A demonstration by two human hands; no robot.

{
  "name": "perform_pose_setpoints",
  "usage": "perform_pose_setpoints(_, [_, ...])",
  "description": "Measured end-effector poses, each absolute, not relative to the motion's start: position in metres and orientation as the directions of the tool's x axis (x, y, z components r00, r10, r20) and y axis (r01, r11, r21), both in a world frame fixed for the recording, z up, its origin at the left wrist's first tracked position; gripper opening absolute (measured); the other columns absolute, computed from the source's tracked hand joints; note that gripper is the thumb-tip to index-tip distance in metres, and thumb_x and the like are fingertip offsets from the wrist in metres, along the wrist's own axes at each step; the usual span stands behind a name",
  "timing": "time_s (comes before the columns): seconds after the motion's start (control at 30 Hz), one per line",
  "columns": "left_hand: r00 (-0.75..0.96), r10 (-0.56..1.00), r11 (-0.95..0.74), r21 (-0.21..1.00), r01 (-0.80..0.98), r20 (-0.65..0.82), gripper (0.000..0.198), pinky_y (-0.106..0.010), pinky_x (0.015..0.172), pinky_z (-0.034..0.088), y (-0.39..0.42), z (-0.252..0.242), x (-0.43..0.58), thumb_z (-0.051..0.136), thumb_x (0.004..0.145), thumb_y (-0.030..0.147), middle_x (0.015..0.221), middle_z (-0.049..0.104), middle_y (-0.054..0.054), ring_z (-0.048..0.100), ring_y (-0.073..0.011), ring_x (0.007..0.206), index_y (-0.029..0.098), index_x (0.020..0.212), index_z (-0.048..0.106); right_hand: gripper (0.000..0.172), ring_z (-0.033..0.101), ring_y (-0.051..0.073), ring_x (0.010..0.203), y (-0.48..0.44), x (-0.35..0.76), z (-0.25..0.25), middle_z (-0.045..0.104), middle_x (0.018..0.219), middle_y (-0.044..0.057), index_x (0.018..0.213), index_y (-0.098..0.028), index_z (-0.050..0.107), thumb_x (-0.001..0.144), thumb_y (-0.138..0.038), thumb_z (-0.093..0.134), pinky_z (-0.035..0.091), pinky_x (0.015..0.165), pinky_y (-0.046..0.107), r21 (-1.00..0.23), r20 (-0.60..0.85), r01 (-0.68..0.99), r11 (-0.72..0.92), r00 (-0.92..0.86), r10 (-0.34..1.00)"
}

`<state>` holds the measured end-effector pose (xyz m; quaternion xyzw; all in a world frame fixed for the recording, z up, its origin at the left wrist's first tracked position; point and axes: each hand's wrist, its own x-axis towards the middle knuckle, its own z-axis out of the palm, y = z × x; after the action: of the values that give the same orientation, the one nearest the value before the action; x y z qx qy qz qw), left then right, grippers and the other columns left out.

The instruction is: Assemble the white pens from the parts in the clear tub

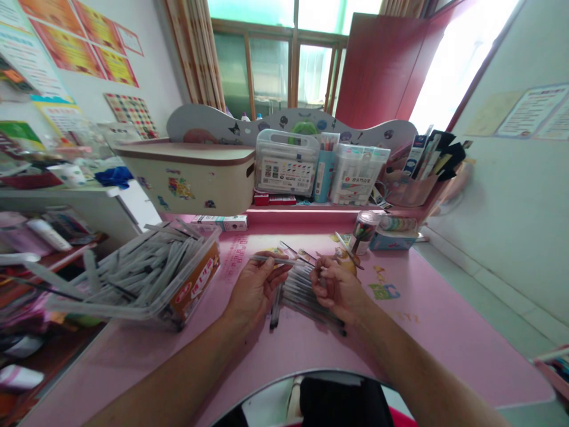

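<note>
Thumb and fingers of the left hand [254, 287] pinched a slender stick [284, 261]; the right hand [340, 289] curled just beside its tip (whether gripping anything, I couldn't tell). Below, similar sticks [306, 296] lay bunched on the pink desk [444, 332], right of a filled plastic tub [198, 290].

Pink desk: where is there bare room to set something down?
The largest bare patch of the pink desk lies between the right forearm and the desk's right edge. A smaller one lies between right and left forearm, nearer than the pen-like sticks. It is crowded around the left hand and right hand, and at left, where the filled bin stands.
</note>
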<state>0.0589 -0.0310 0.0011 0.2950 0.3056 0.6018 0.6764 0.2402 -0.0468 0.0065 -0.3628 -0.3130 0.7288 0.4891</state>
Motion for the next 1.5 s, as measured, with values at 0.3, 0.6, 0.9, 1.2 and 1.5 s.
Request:
perform_pose_setpoints(0.3, [0.031, 0.999, 0.028, 0.802, -0.597, -0.012, 0.006, -0.028, 0.075, 0.055, -0.035, 0.011, 0.055, 0.064, 0.084, 0.02, 0.092, 0.073, -0.007, 0.07, -0.0176, 0.085, 0.017, 0.089, 0.06, 0.037, 0.03, 0.002, 0.035, -0.047, 0.239, 0.006, 0.047, 0.052, -0.009, 0.07, -0.02, 0.045, 0.068, -0.038, 0.077, 0.012, 0.029, 0.011, -0.882, -0.279, -0.309, -0.355, -0.265, 0.923])
perform_pose_setpoints(0.6, [-0.118, 0.961, 0.042, 0.555, -0.831, -0.249, 0.014, -0.017, 0.049, 0.044, -0.015, 0.017, 0.039, 0.048, 0.088, 0.006, 0.063, 0.053, 0.002, 0.049, -0.0059, 0.048, 0.015, 0.084, 0.057, 0.028, 0.027, 0.004, 0.036, -0.041, 0.243, 0.008, 0.04, 0.05, -0.01, 0.066, -0.021, 0.043, 0.068, -0.034, 0.068, 0.014, 0.032, 0.016, -0.912, -0.088, -0.411, 0.014, 0.228, 0.97])
perform_pose_setpoints(0.9, [0.205, 0.93, 0.353, 0.59, -0.726, -0.304, 0.023, -0.02, 0.051, 0.053, -0.049, 0.012, 0.073, 0.048, 0.096, 0.023, 0.078, 0.063, -0.006, 0.06, -0.0103, 0.06, 0.013, 0.077, 0.056, 0.013, 0.032, 0.009, 0.045, -0.055, 0.227, -0.002, 0.039, 0.053, -0.008, 0.083, -0.02, 0.059, 0.084, -0.033, 0.055, 0.023, 0.041, 0.022, -0.994, 0.099, 0.045, 0.104, -0.089, 0.991])
perform_pose_setpoints(1.2, [0.462, 0.776, 0.626, 0.428, -0.652, -0.43, 0.017, -0.031, 0.081, 0.059, -0.051, 0.009, 0.077, 0.047, 0.092, 0.009, 0.099, 0.071, -0.016, 0.072, -0.0215, 0.09, 0.007, 0.097, 0.063, 0.017, 0.061, 0.018, 0.083, -0.056, 0.225, -0.004, 0.065, 0.089, 0.004, 0.099, -0.022, 0.056, 0.092, -0.018, 0.042, 0.049, 0.078, 0.032, -0.783, 0.531, 0.368, 0.502, -0.026, 0.847])
perform_pose_setpoints(1.5, [0.455, 0.762, 0.616, 0.298, -0.73, -0.461, 0.025, -0.024, 0.064, 0.057, -0.053, 0.011, 0.083, 0.039, 0.094, 0.009, 0.075, 0.067, -0.009, 0.065, -0.0134, 0.06, 0.006, 0.093, 0.064, 0.045, 0.043, 0.026, 0.134, -0.058, 0.22, -0.016, 0.055, 0.138, 0.013, 0.136, -0.02, 0.05, 0.092, -0.02, 0.046, 0.031, 0.113, 0.05, -0.59, 0.507, 0.563, 0.579, -0.3, 0.808])
